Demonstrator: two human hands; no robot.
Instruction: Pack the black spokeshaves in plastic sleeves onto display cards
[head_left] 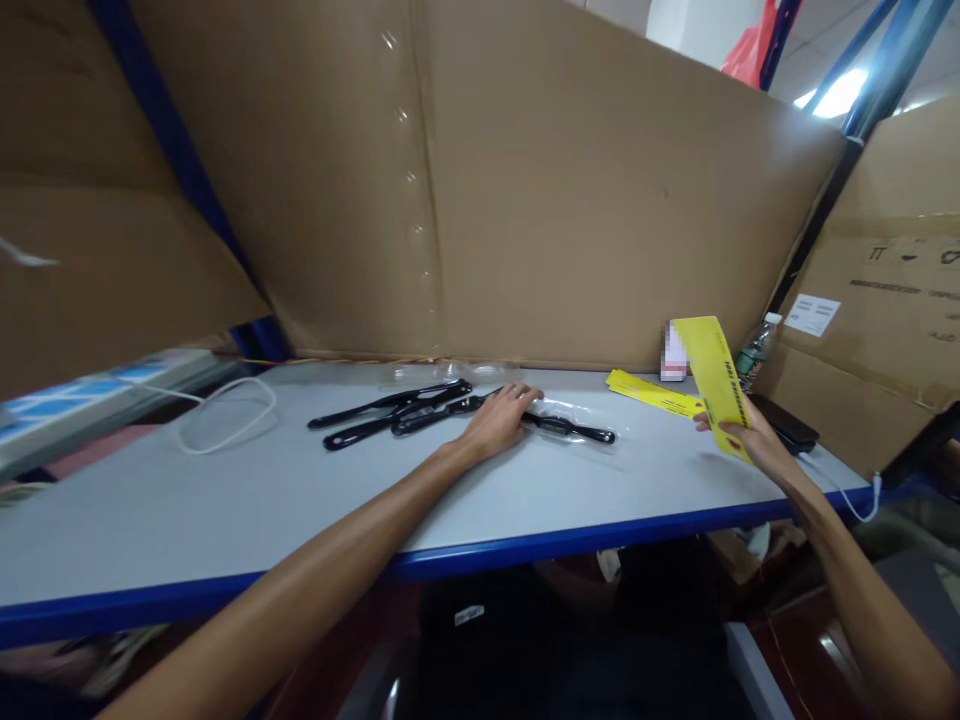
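At three o'clock in the view, a long, bright yellow card (709,365) with black print stands tilted, pinched in the right hand (739,430), forearm angled in from five o'clock. At four o'clock, near centre, a slim, glossy black tool (574,429) lies in clear plastic. The left hand (499,420) reaches over its inner end, palm down; whether it grips is unclear.

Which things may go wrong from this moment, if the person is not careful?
The raised yellow card in the right hand might brush the bottle close behind it and tip it. The right forearm could snag the white cable looping past the table's corner. The clear plastic by the left hand may slide.
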